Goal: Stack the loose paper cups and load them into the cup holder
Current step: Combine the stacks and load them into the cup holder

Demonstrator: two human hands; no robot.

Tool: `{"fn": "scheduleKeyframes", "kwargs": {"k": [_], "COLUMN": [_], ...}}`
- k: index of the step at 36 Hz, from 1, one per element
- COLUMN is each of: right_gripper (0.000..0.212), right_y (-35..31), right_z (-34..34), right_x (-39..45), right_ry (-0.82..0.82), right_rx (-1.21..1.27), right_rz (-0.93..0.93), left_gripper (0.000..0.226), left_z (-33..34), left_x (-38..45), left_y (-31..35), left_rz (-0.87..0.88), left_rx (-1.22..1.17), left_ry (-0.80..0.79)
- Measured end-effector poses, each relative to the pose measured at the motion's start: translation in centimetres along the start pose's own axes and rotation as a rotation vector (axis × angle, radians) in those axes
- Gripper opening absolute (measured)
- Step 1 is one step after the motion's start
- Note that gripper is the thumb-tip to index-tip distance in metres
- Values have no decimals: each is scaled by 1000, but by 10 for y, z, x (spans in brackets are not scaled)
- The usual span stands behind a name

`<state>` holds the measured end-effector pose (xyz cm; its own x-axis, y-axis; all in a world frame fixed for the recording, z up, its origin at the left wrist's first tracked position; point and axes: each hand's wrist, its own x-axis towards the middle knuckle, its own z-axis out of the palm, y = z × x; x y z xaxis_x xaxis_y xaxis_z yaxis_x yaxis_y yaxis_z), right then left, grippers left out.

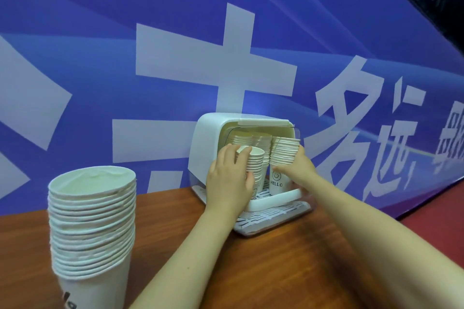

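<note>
A white cup holder with its clear lid raised stands at the table's far edge. Inside it are several stacks of white paper cups. My left hand grips the front left stack from its left side. My right hand grips the right stack, whose bottom cup shows a smiley face and "HELLO". Two more stacks stand behind, partly hidden. A tall stack of cups stands on the table at the near left, apart from both hands.
The wooden table runs under everything. The holder's slatted drip tray juts out toward me. A blue banner with large white characters rises directly behind the holder. Red floor shows at the right.
</note>
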<state>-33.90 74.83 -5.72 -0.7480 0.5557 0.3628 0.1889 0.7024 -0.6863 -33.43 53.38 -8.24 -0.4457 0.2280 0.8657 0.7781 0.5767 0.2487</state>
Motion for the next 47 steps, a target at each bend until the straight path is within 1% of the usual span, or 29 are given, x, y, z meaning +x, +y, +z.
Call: {"fn": "scheduleKeyframes", "kwargs": {"k": [3, 6, 8, 9, 11, 13, 15, 17, 20, 23, 26, 29, 32, 34, 36, 39, 41, 42, 44, 47], "right_gripper": [84, 96, 106, 108, 101, 93, 87, 86, 92, 96, 89, 81, 70, 59, 52, 40, 35, 32, 27, 18], "right_y": [3, 1, 2, 4, 2, 0, 0, 0, -2, 1, 4, 4, -6, -19, -34, -58, -74, -80, -92, -106], "right_z": [1, 0, 0, 1, 0, 0, 0, 1, 1, 1, 0, -6, -21, -34, -47, -62, -69, -70, -70, -60], "right_x": [1, -2, -4, -4, -9, -13, -13, -15, -18, -21, -32, -52, -75, -93, -111, -141, -160, -169, -186, -206], "right_ry": [30, 11, 42, 65, 131, 177, 190, 194, 214, 239, 245, 243, 219, 168, 96, 42, 27, 5, -54, -163], "right_rx": [52, 75, 102, 110, 101, 100, 93, 83, 72, 83, 105, 129, 205, 256, 289, 290, 310, 328, 371, 394], "right_rz": [-32, -38, -30, -30, -53, -66, -72, -68, -50, -24, -60, -86, -126, -183, -219, -262, -308, -314, -305, -325], "left_gripper": [48, 47, 47, 47, 45, 39, 30, 26, 27, 31, 30, 30, 30, 29, 28, 29, 35, 38, 40, 34], "left_z": [-1, -2, -3, -4, -5, -5, -5, -5, -6, -8, -11, -21, -46, -69, -96, -141, -178, -197, -233, -273], "left_x": [0, 0, 0, 0, 0, 0, 2, 6, 7, 7, 8, 10, 10, 9, 9, 10, 8, 5, -2, -17], "left_y": [1, 3, 3, 3, 2, 2, 2, 4, 9, 10, 12, 30, 64, 86, 99, 98, 88, 82, 71, 51], "left_rz": [-27, -67, -67, -66, -57, -57, -100, -155, -186, -174, -149, -110, 2, 20, 32, 148, 197, 201, 149, -29], "left_rx": [-25, -57, -51, -54, -79, -127, -174, -206, -205, -132, -102, -147, -196, -236, -241, -76, 2, 19, 24, -39], "left_ry": [-42, -86, -101, -107, -95, -50, -8, 15, 29, 31, 38, 72, 174, 209, 188, 142, 93, 76, 81, 128]}}
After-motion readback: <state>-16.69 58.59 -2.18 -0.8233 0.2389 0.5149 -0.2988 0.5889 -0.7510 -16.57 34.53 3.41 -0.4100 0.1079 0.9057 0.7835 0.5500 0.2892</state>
